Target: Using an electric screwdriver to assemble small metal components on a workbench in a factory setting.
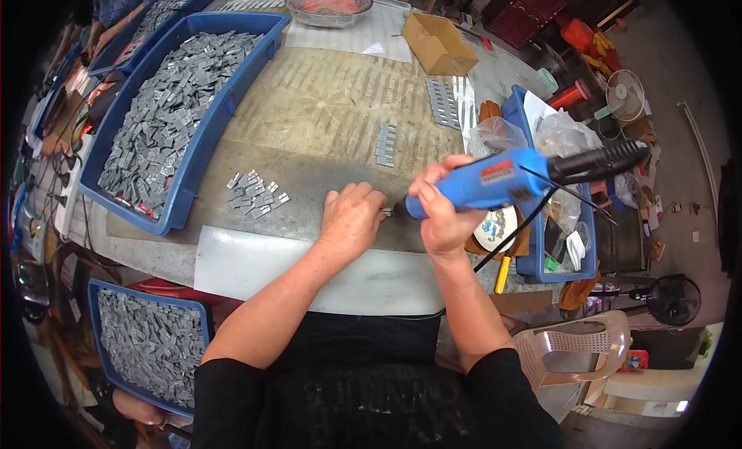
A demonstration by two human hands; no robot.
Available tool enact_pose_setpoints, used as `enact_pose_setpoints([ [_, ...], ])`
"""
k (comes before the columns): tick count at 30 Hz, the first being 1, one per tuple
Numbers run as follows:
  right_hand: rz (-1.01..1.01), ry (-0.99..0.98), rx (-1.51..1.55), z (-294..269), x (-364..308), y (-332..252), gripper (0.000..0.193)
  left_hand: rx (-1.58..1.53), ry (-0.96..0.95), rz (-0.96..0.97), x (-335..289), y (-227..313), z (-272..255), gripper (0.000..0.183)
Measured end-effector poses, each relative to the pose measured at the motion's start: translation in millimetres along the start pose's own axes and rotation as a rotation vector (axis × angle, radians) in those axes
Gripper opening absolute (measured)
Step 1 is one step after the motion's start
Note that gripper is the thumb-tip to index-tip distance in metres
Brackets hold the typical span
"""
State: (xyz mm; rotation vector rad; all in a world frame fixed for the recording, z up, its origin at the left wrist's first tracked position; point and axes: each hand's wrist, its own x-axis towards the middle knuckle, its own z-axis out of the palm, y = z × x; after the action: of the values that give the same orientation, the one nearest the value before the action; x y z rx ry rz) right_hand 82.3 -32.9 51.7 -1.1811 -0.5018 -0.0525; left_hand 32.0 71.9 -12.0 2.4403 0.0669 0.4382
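Observation:
My right hand [442,217] is wrapped round a blue electric die grinder [483,182], held nearly level with its black cable end to the right. The black nose and slim metal tip of the grinder point left at my left hand [352,217]. That hand is closed low over the table, its fingertips pinched right at the tool tip; what they hold is hidden. Left of it lies a loose pile of small grey flat pieces [256,195]. Beyond my hands, more such pieces sit in a neat block [386,144].
A blue tray [220,113] heaped with grey pieces stands left; another blue tray [202,325] is lower left. At right are a white dish [506,221], a yellow-handled tool [503,275] and a blue bin [541,273]. A cardboard box [452,59] stands farther back.

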Motion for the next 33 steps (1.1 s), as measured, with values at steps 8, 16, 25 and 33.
enact_pose_setpoints([
  [8,-0.152,0.049,0.116,-20,-23,-32,0.042,0.175,0.04,0.14,-8,1,0,0.012],
  [16,-0.142,0.059,0.159,-37,-42,-45,0.044,0.151,0.147,0.079,-20,-8,-40,0.013],
  [25,-0.122,0.091,0.158,-47,-45,-48,0.044,0.323,0.322,-0.179,-44,-70,-99,0.013],
  [33,-0.114,0.104,0.179,-44,-48,-49,0.045,0.423,0.345,-0.205,-54,-75,-108,0.014],
])
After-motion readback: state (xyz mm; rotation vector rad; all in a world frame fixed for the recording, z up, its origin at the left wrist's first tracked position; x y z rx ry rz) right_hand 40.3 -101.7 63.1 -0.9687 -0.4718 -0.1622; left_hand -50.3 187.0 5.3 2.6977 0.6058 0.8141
